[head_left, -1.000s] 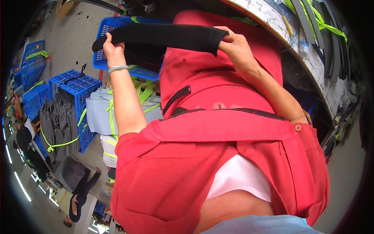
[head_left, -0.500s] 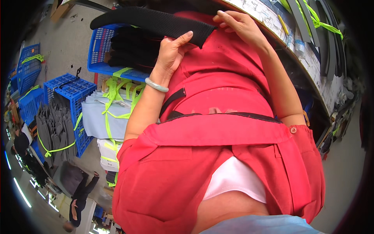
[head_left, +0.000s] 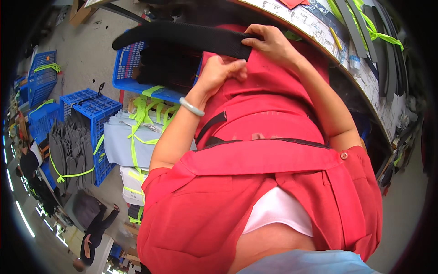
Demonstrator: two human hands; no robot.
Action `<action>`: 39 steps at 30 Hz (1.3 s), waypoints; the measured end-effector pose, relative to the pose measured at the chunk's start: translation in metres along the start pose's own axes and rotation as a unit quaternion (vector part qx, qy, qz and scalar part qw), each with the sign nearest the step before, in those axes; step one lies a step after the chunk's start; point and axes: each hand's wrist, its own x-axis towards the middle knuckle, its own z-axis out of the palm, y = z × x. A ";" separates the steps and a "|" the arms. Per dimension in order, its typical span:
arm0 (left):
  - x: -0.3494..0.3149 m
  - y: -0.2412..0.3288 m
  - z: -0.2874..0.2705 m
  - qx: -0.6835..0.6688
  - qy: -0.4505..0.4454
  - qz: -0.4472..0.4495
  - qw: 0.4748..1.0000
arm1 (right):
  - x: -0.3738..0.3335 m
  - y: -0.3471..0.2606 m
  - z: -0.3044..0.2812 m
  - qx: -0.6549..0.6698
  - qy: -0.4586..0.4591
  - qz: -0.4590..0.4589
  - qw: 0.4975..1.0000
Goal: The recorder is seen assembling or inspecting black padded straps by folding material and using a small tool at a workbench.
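A long, curved black textured strip (head_left: 182,36), apparently of fabric, stretches leftward from my hands across the top of a blue crate. My right hand (head_left: 273,44) is closed on its right end, thumb and fingers pinching the upper corner. Just below the strip's lower edge is my left hand (head_left: 218,75), wearing a pale bangle, with fingers curled and thumb pointing right. Its fingertips are blurred, so whether they grip the strip is unclear. Beneath the strip, the blue crate (head_left: 132,84) holds a stack of black pieces (head_left: 164,66). My red apron (head_left: 269,96) lies behind both hands.
A worktable (head_left: 365,82) runs along the right, with dark strips (head_left: 388,50) tied in neon yellow. Left are more blue crates (head_left: 91,107), bundled grey pieces (head_left: 70,150) and a tied light-blue bundle (head_left: 119,141). Another person (head_left: 93,233) is at lower left.
My right hand has come down and taken hold of the strip's right end. The left thumb has come off the strip's face, and that hand sits lower and further right.
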 end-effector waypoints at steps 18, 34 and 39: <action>0.021 0.217 0.062 0.057 0.146 0.530 0.833 | 0.057 -0.115 -0.051 0.136 0.320 -0.271 0.898; 0.042 0.074 0.035 -0.051 0.110 0.259 0.958 | 0.034 -0.023 -0.030 0.172 0.122 -0.035 0.977; 0.043 0.060 0.040 -0.047 0.127 0.289 0.948 | 0.031 -0.019 -0.011 0.126 0.159 -0.057 0.978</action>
